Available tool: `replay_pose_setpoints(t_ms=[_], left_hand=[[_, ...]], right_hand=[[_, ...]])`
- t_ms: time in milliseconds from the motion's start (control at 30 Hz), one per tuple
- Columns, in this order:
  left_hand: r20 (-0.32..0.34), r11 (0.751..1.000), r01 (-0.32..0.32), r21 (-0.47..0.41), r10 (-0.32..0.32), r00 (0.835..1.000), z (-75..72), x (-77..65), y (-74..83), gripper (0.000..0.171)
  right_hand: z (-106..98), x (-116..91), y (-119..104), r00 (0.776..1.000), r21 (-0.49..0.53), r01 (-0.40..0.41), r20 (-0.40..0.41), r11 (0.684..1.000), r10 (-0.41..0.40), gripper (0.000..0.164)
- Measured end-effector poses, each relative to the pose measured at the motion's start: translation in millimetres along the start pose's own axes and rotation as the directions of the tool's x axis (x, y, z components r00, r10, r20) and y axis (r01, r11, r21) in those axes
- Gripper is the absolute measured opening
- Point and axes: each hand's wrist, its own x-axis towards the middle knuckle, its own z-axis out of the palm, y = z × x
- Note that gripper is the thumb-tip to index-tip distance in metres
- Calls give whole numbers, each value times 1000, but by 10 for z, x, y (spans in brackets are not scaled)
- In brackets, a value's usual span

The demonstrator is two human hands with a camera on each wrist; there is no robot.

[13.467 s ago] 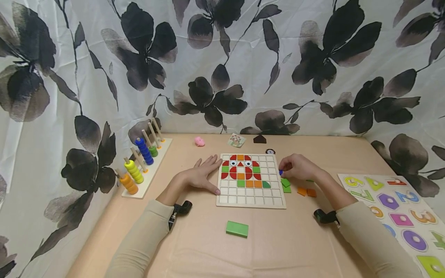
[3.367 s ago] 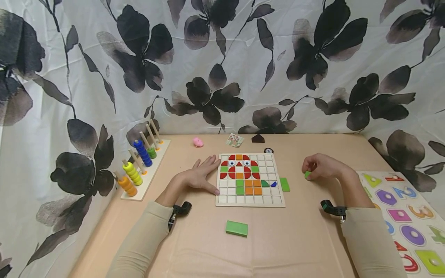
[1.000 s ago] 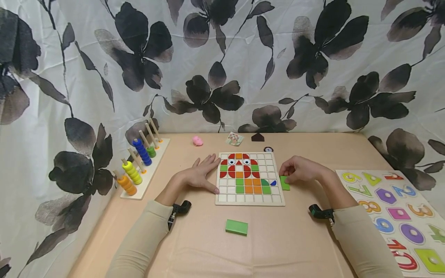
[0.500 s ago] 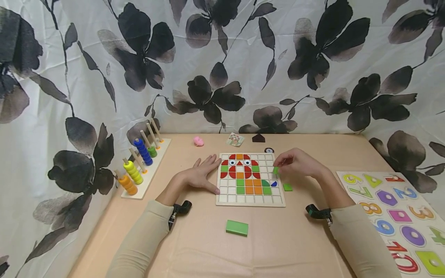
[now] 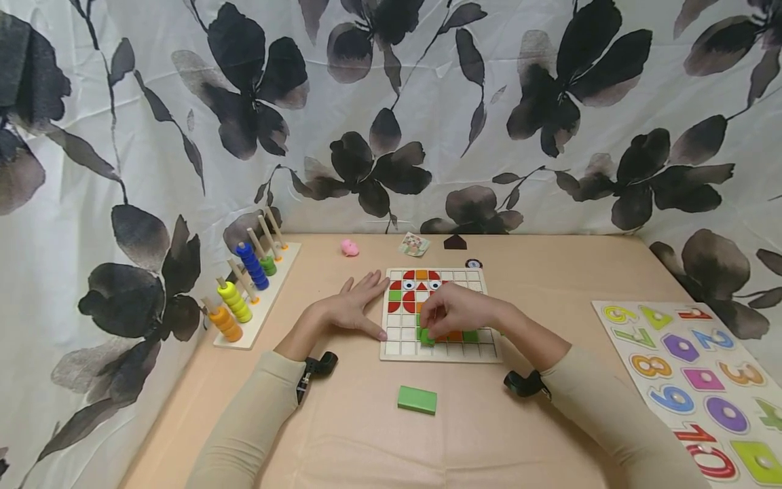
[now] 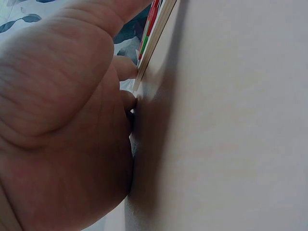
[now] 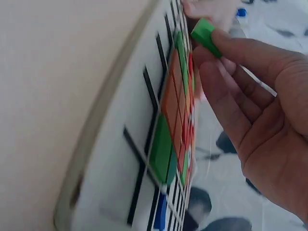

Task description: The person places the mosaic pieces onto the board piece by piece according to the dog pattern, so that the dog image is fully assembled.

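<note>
A white gridded mosaic board [image 5: 397, 350] lies mid-table, with red, orange, green and white tiles set as an owl-like figure. My right hand [image 5: 464, 309] is over it, pinching a small green tile [image 7: 206, 36] between thumb and fingers near the lower left of the figure. The hand and forearm cover part of the pattern and the table just right of the board. In the right wrist view, a blue piece [image 7: 160, 211] lies in a cell beyond a green tile [image 7: 161, 147]. My left hand [image 5: 351, 314] rests spread on the table, fingers touching the board's left edge.
A counting stacker [image 5: 284, 272] with coloured rings stands left. A green block [image 5: 417, 400] lies in front. A number puzzle board [image 5: 662, 356] is at right. Behind are a pink piece [image 5: 349, 248], a picture card [image 5: 414, 244], a dark house-shaped piece [image 5: 455, 242] and a round black-and-white piece [image 5: 473, 263].
My right hand took a green tile from beside the board and carried it left over the grid. Earlier, orange, green and blue pieces went onto the board. My left hand stayed put.
</note>
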Motion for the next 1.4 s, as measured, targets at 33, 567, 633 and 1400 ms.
replay_pose_setpoints(t_ms=[33,567,633,1400], left_hand=[[-1,1000,0,-1,0,1000,-2,1,-1,124],[0,1000,8,7,-8,1000,4,23,-20,124],[2,1000,9,9,-9,1000,10,25,-28,124],[-1,1000,11,24,-11,1000,0,35,-14,125]], right_hand=[[24,20,-25,1000,-17,3,11,1000,-3,10],[214,71,-163,1000,-184,-11,22,983,15,11],[226,73,-175,1000,-202,-12,19,979,17,11],[-347,-947,384,953,-50,-197,-245,979,179,26]])
